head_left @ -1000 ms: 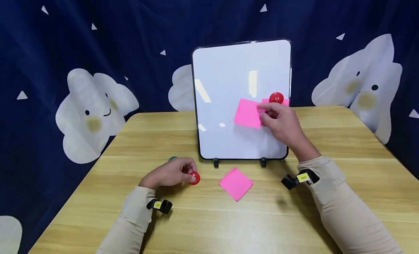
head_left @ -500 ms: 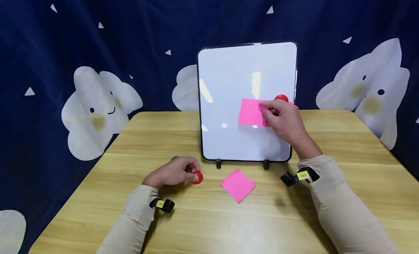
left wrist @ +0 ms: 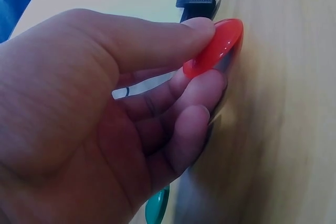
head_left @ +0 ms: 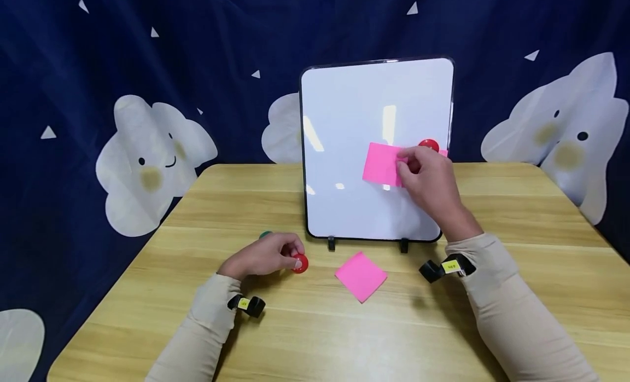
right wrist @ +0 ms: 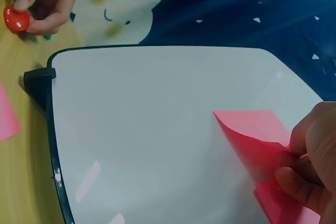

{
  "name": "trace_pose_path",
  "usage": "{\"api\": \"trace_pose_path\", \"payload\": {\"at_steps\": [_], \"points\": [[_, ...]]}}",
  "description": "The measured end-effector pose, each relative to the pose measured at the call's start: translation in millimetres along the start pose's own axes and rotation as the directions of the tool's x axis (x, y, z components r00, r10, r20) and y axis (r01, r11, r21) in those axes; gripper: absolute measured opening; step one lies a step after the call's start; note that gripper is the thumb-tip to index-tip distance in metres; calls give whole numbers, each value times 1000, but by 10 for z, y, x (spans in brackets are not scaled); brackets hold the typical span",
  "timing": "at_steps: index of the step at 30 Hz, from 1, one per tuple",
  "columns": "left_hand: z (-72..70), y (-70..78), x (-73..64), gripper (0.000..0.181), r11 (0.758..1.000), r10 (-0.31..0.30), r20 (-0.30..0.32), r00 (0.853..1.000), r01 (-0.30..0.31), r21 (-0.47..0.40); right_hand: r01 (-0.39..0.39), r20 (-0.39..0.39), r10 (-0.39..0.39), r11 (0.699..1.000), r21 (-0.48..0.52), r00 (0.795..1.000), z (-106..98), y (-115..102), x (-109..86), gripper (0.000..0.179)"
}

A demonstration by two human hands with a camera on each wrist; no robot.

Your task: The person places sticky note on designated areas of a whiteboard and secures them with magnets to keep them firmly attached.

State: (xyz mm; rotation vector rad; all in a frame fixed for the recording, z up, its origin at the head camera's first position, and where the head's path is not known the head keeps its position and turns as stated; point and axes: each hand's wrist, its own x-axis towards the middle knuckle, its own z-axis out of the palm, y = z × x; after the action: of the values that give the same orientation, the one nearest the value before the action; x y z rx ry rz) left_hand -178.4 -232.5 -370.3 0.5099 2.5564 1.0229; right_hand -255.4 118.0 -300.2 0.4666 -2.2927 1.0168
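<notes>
**Pink note (head_left: 380, 164) at the whiteboard (head_left: 349, 119), red button (left wrist: 221, 45) below**

The right hand (head_left: 432, 177) pinches the pink note before the whiteboard's right side (whether paper touches board, I cannot tell). The left hand (head_left: 266, 256) pinches the red button between thumb and fingers, near the surface (head_left: 305, 338); a green piece (head_left: 266, 234) is just behind. 1 loose note (head_left: 361, 277) lies before the whiteboard. An upper red button (head_left: 429, 145) sits over a 3rd note (head_left: 444, 152), partly hidden.
</notes>
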Motion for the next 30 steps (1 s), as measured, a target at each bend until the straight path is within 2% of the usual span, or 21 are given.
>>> {"api": "trace_pose_path", "payload": {"at_steps": [6,14,21,30], "points": [[7,-22,14,14,1000,7,0,1000,-7,-5,154,11,-153,985,-73,988,0,-4,-14,24],[19,-17,15,13,1000,14,3,1000,-14,-7,169,35,-166,980,-101,985,32,22,-53,32],[18,-7,16,13,1000,14,-2,1000,-14,-6,225,22,-224,965,-134,974,64,76,-73,36],[22,-5,18,14,1000,4,-6,1000,-4,-11,235,-1,-237,962,-136,971,82,94,-76,39]]}}
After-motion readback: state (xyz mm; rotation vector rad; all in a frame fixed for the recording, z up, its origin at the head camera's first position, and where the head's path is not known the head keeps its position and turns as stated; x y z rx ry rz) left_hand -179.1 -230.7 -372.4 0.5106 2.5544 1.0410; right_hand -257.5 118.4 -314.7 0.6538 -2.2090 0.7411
